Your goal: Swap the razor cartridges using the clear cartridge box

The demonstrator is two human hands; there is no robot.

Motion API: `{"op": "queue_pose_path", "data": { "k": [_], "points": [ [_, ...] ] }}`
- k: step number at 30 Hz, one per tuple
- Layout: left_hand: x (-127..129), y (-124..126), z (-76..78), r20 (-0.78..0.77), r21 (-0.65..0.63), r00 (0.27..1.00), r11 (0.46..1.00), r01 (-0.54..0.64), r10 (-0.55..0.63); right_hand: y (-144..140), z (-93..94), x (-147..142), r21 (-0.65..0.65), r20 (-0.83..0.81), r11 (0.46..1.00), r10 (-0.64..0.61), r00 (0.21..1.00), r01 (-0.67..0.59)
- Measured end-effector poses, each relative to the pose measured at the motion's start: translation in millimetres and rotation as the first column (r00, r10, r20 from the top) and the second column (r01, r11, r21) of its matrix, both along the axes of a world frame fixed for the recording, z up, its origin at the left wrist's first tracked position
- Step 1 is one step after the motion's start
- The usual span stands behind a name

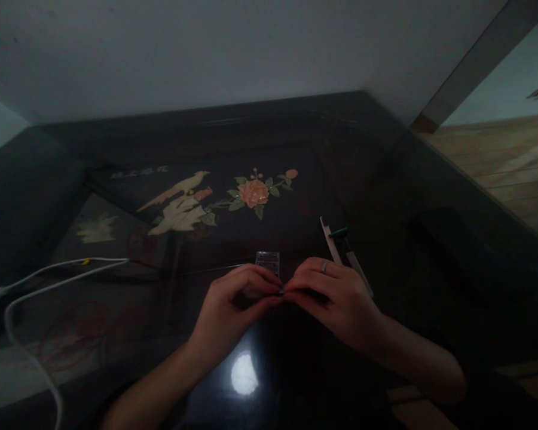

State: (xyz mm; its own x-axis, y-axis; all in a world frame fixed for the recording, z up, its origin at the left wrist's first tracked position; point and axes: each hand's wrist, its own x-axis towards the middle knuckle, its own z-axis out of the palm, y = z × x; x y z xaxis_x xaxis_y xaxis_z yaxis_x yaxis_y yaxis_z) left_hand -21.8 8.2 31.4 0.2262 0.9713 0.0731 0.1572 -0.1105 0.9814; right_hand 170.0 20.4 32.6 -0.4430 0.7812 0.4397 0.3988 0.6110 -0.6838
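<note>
Hands: two, both mine; my left hand [233,304] and my right hand [336,298] meet fingertip to fingertip over the dark table [430,197].
Left hand: fingers curled, thumb and forefinger pinched together on a small dark piece [281,292]; it is too small and dim for me to name.
Right hand: fingers bent in, tips pressed onto the same small piece; one ring [323,266] on a finger.
Clear case: one small transparent box [268,261], rectangular, lying flat just beyond my fingertips; I cannot tell what is inside.
Strips: two pale narrow flat strips [336,248] lying slanted just past my right hand, with a green band across them.
Cable: one white cord [49,280], smooth, looping at the left edge.
Table: glossy black, inlaid with one bird-and-flower picture [215,200], a lamp's glare near my wrists.
</note>
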Motion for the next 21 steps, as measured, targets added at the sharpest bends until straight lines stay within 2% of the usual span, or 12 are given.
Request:
{"op": "queue_pose_path", "data": {
  "k": [3,6,11,13,16,21],
  "points": [
    [-2.4,1.9,1.1,-0.016,0.016,0.999,0.999,0.033,-0.033,0.8,1.1,-0.1,0.008,-0.038,1.000,-0.008,0.999,0.008],
    [-8.9,4.9,5.0,-0.110,0.082,0.994,0.996,0.031,-0.021,2.8,1.6,1.2,0.015,-0.056,0.999,-0.037,0.998,0.038],
    [-23.7,15.9,8.5,-0.365,0.239,0.919,0.969,-0.062,0.148,6.6,2.6,7.2,-0.015,-0.068,0.991,-0.130,0.989,0.130],
    [-27.7,21.8,2.6,-0.465,0.257,0.875,0.966,-0.010,0.133,7.8,3.1,8.9,-0.022,-0.073,0.988,-0.155,0.985,0.154],
    [-31.0,28.3,-13.1,-0.597,0.240,0.801,0.962,0.132,0.039,9.0,3.5,9.3,-0.041,-0.071,0.984,-0.174,0.982,0.171],
    [-32.2,29.4,-31.2,-0.710,0.254,0.703,0.945,0.206,0.038,10.4,3.0,8.2,-0.069,-0.078,0.982,-0.182,0.980,0.177]
  ]
}}
